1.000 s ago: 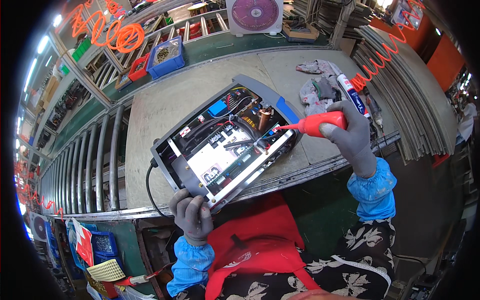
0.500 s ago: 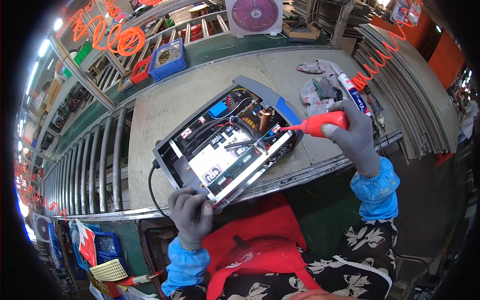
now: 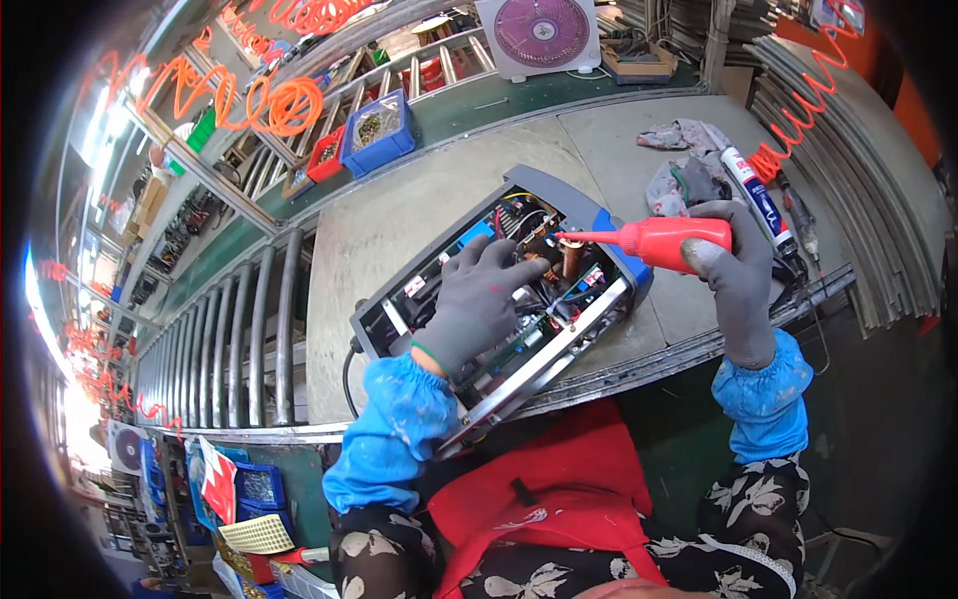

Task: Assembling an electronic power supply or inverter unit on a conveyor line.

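Observation:
An open electrical unit with a dark grey casing (image 3: 547,186) and a blue corner lies slanted on the work surface, its circuit boards and wires exposed. My right hand (image 3: 740,280), in a grey glove, is wrapped round a red squeeze bottle (image 3: 671,243). The bottle lies nearly level, its thin nozzle pointing left over the far right part of the unit, near a copper-coloured cylinder (image 3: 572,262). Whether the tip touches anything is too small to tell. My gloved left hand (image 3: 471,307) lies across the unit's middle with its fingers stretched out, covering part of the boards.
Beyond the unit stand a blue bin (image 3: 377,138) of small parts and a red bin (image 3: 326,155). Rags (image 3: 679,183), a white-and-blue tube (image 3: 756,200) and a screwdriver-like tool (image 3: 801,222) lie to the right. Metal rollers (image 3: 254,334) run along the left.
My left hand has moved from the unit's near left corner onto its middle. The bottle's nozzle has shifted farther back along the unit. The head view has turned slightly.

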Demonstrator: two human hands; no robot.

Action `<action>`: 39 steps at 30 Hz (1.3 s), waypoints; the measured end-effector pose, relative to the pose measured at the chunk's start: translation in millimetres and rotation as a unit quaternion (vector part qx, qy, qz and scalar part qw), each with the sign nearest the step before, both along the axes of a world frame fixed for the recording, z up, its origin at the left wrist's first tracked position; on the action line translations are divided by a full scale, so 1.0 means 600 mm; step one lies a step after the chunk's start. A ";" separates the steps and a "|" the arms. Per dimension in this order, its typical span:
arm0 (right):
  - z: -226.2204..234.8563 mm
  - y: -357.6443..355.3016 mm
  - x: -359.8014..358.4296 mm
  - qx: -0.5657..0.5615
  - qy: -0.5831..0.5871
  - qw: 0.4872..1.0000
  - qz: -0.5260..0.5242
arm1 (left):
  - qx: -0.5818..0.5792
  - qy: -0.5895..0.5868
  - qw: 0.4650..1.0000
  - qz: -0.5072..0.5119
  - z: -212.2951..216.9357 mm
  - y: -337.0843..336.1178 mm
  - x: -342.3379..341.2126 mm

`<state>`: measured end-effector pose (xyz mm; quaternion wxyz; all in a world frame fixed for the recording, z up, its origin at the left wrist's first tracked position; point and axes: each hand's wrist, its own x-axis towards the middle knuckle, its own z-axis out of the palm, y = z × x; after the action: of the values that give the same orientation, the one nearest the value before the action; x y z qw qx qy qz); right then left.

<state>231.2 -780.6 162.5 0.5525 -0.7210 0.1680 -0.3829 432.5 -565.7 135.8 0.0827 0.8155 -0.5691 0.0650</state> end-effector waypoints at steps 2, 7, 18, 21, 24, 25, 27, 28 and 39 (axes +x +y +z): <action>-0.008 -0.009 0.011 0.032 0.002 0.999 0.007 | -0.002 0.061 0.998 -0.002 0.004 0.002 0.010; -0.040 -0.027 0.056 0.036 -0.026 0.999 0.021 | -0.049 0.080 0.996 -0.004 -0.012 0.009 0.011; -0.054 -0.040 0.107 0.080 -0.063 0.995 0.018 | 0.049 0.024 0.998 0.029 0.007 -0.020 -0.004; -0.050 -0.048 0.109 0.075 -0.033 0.996 0.044 | 0.039 0.077 0.996 0.015 0.016 -0.011 0.002; -0.042 -0.052 0.111 0.052 0.017 0.997 0.062 | 0.036 0.071 0.997 0.005 0.026 -0.009 0.000; -0.041 -0.050 0.115 0.032 0.012 0.997 0.068 | 0.033 0.066 0.997 0.002 0.026 -0.008 0.000; -0.036 -0.046 0.121 0.000 0.018 0.995 0.093 | 0.035 0.057 0.998 0.007 0.027 -0.006 -0.002; -0.032 -0.044 0.124 -0.013 0.029 0.993 0.112 | 0.039 0.054 0.998 0.013 0.028 -0.005 -0.004; -0.020 -0.036 0.134 -0.161 0.077 0.976 0.128 | 0.087 0.002 0.996 0.005 0.027 -0.002 -0.004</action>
<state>311.9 -802.2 150.7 0.4591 -0.8433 0.0524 -0.2745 430.0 -566.9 152.2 0.0123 0.8224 -0.5686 0.0143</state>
